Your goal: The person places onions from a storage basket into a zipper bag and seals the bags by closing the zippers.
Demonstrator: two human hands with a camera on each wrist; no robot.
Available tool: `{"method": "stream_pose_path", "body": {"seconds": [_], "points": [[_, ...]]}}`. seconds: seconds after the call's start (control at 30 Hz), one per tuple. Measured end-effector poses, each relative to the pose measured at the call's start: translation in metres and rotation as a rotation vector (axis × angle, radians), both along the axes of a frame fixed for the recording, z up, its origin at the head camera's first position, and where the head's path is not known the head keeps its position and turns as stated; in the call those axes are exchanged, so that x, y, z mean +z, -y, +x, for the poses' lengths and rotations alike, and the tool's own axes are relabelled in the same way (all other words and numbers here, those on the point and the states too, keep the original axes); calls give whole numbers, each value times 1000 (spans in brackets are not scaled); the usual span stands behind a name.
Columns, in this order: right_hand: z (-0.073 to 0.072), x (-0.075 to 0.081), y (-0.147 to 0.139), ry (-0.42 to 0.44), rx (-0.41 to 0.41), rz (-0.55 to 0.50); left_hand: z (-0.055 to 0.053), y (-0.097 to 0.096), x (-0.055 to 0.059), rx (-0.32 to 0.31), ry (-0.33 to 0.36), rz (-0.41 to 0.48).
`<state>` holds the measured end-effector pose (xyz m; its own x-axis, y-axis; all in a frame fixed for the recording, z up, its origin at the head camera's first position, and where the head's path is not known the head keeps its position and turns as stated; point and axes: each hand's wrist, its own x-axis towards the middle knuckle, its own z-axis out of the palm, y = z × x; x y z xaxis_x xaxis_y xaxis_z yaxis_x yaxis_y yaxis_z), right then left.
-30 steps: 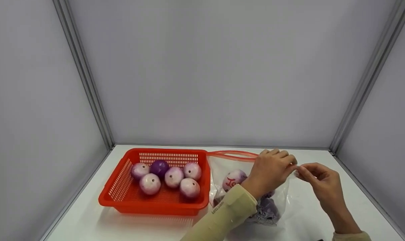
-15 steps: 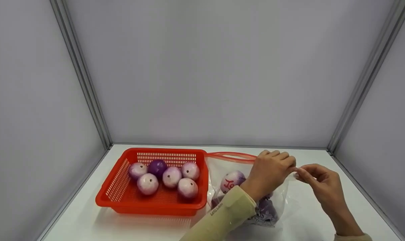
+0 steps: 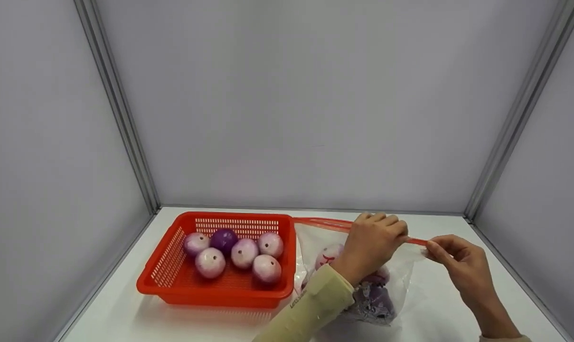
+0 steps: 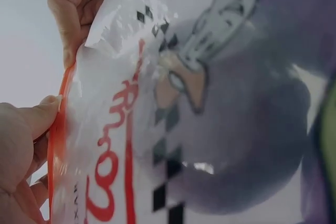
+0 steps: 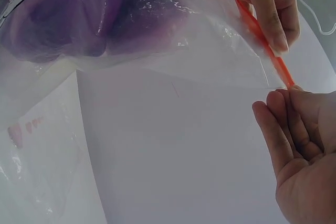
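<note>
A clear plastic zip bag [image 3: 403,280] with an orange-red zip strip [image 3: 416,241] stands to the right of the basket. Purple and whitish round objects [image 5: 47,19] fill its lower part, seen through printed plastic. My left hand [image 3: 374,244] pinches the strip; in the left wrist view its thumb [image 4: 44,116] lies on the strip, fingers behind. The right hand [image 3: 465,268] pinches the strip's right end at the bag's corner, as the right wrist view also shows with that hand [image 5: 310,145]. A short stretch of strip runs between both hands. My left forearm hides part of the bag.
A red plastic basket [image 3: 220,300] with slotted walls sits left of the bag, close to it. Inside lie several purple-and-white balls [image 3: 210,262], each with a small dark spot, and one deep purple ball [image 3: 224,241]. Grey panels enclose the white table [image 3: 457,308].
My left hand has slid left along the strip, away from the right hand, which has shifted slightly right. A stretch of orange strip now shows between them.
</note>
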<state>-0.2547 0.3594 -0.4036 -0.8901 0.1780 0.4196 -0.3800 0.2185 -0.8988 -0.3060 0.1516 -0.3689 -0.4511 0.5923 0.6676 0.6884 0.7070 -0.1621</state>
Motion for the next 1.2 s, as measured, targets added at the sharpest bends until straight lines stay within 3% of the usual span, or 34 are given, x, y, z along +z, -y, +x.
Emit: {"method": "stream_pose_path", "body": {"seconds": [0.6, 1.2], "points": [[-2, -4, -3, 24, -51, 108, -6, 26, -4, -13, -77, 41], [-3, -1, -9, 9, -73, 132, -14, 51, -4, -49, -46, 107]]}}
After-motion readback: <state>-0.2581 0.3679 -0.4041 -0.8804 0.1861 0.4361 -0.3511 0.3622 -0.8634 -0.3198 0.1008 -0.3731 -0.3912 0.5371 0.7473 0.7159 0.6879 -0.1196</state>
